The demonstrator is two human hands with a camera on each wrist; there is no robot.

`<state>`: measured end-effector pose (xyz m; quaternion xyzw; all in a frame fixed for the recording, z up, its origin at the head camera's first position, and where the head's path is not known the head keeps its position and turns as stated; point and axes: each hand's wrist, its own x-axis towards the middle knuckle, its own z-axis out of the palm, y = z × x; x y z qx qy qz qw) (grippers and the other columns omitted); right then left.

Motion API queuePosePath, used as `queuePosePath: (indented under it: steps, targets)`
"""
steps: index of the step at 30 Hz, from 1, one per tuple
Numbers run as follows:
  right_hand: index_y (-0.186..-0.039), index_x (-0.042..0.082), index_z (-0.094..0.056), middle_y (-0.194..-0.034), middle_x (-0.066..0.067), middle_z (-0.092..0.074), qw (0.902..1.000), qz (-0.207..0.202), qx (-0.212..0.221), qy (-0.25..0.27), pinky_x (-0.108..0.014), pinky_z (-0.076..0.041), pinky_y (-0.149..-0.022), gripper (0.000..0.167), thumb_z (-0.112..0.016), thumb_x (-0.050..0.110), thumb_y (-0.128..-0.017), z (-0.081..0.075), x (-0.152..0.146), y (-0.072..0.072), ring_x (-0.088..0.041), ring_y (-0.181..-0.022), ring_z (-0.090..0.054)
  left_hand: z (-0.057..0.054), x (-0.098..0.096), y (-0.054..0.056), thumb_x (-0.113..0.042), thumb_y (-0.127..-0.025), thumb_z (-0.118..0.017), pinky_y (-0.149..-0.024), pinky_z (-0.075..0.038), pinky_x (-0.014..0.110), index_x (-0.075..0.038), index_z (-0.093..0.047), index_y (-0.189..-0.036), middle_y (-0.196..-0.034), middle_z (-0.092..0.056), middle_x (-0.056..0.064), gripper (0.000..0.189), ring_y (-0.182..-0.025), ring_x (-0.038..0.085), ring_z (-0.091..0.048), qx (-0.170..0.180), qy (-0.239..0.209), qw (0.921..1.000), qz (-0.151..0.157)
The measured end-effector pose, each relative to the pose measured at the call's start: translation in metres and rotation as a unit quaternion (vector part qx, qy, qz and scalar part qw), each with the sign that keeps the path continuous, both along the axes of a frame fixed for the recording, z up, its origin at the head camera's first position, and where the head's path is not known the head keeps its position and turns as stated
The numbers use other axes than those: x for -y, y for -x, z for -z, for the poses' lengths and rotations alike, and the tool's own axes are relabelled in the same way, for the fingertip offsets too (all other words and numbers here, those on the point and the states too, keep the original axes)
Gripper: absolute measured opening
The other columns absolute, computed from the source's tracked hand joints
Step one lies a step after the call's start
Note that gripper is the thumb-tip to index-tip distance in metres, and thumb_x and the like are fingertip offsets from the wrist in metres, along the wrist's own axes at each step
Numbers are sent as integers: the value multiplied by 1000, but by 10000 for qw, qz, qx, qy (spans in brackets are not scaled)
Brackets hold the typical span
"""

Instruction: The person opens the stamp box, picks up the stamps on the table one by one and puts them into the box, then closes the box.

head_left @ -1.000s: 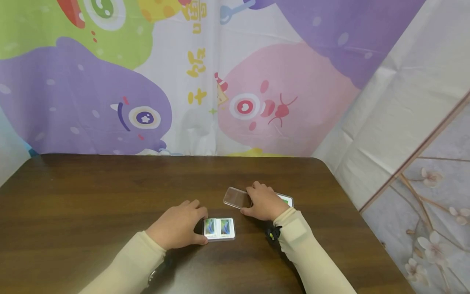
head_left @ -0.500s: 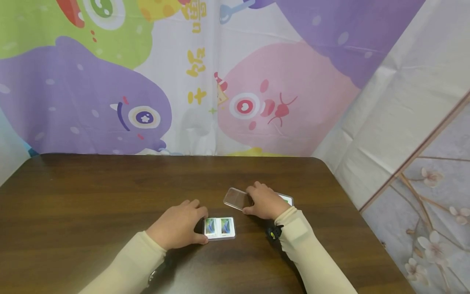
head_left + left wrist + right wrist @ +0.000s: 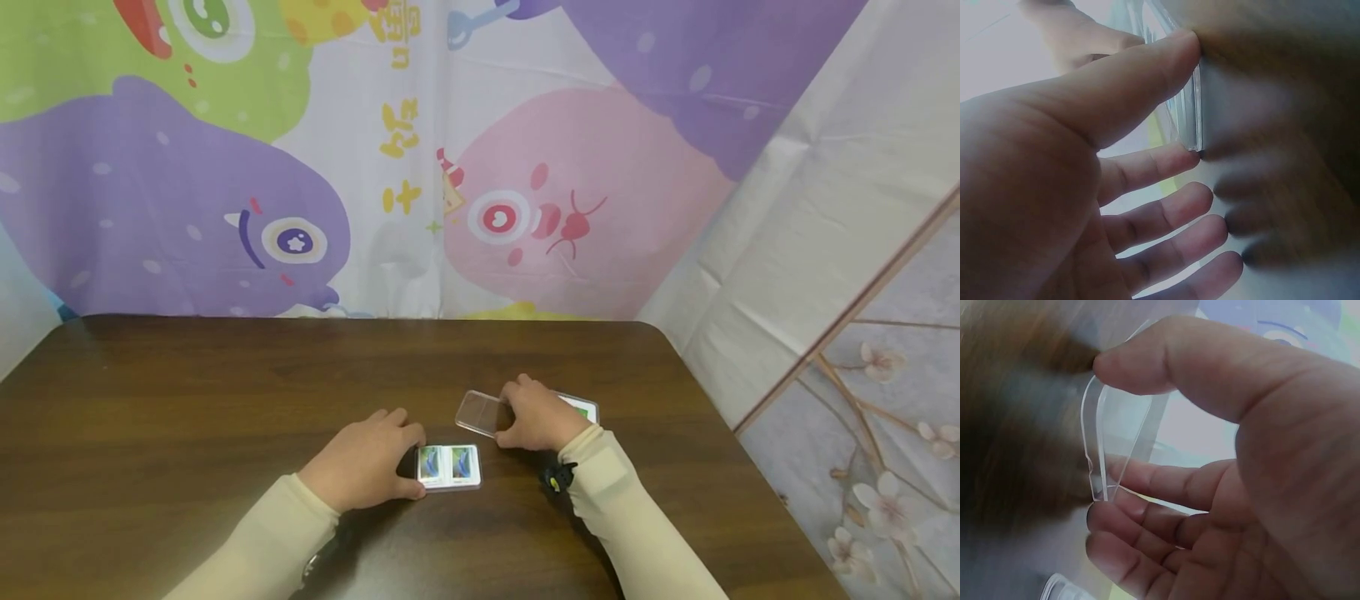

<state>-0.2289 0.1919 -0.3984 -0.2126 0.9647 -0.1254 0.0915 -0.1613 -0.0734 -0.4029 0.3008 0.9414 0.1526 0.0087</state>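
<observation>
A small flat clear case, showing two matching pictures on white, lies on the table. My left hand pinches its left end, thumb at the near edge and forefinger at the far one. In the left wrist view, that thumb spans the stacked clear edge of the case, while the other fingertips rest by the tabletop. Further right, my right hand grips a thin clear plastic lid by its right end. The right wrist view has this see-through lid between thumb and fingers.
Partly hidden behind the right hand, a second white card case with a green patch lies on the brown wooden table. A cartoon-printed cloth hangs along the table's back edge. Flowered panelling stands at the right.
The clear lid in my right hand has shifted slightly toward the near side of the table. My left hand and its case stay in place.
</observation>
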Motion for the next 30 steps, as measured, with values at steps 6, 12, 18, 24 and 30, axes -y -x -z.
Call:
queuePosePath:
  steps: [6,12,18,24,30]
  targets:
    - [-110,0,-68,-96,-8,-57,9999,-68,72,104,-38,-52,-72,41,-85,20,-80,0,3,-2,-20,-81,-54,1,0,0,-44,-74,-91,-70,-54,45,-11,-69,-107,-96,-58,2,51,-85,22,-56,33,0,10000,-34]
    - [-113,-1,-67,-100,-8,-58,9998,-78,6,182,-37,-54,-74,44,-85,19,-79,-1,2,-2,-19,-82,-56,1,0,-1,-44,-74,-91,-70,-53,45,-11,-69,-107,-95,-57,2,52,-85,21,-55,50,-15,10000,-35]
    - [-121,-1,-65,-107,-10,-60,9992,-230,-42,332,-37,-55,-77,49,-85,20,-81,-5,2,-4,-18,-85,-58,1,0,-1,-43,-74,-91,-69,-53,45,-11,-68,-107,-96,-58,2,51,-85,22,-56,15,-51,10000,-3]
    - [-122,4,-64,-104,-5,-58,9960,-755,183,441,-32,-51,-73,49,-84,24,-83,-12,9,-10,-15,-84,-56,3,-1,1,-43,-74,-91,-70,-53,45,-9,-69,-107,-95,-57,3,53,-85,21,-56,1,-24,10000,-90]
    - [-120,9,-65,-103,1,-58,9896,-1279,573,335,-27,-50,-74,47,-86,25,-82,-17,18,-18,-14,-87,-56,3,-2,1,-42,-73,-92,-73,-54,45,-5,-67,-112,-97,-60,5,59,-88,23,-57,1,-65,9998,-184]
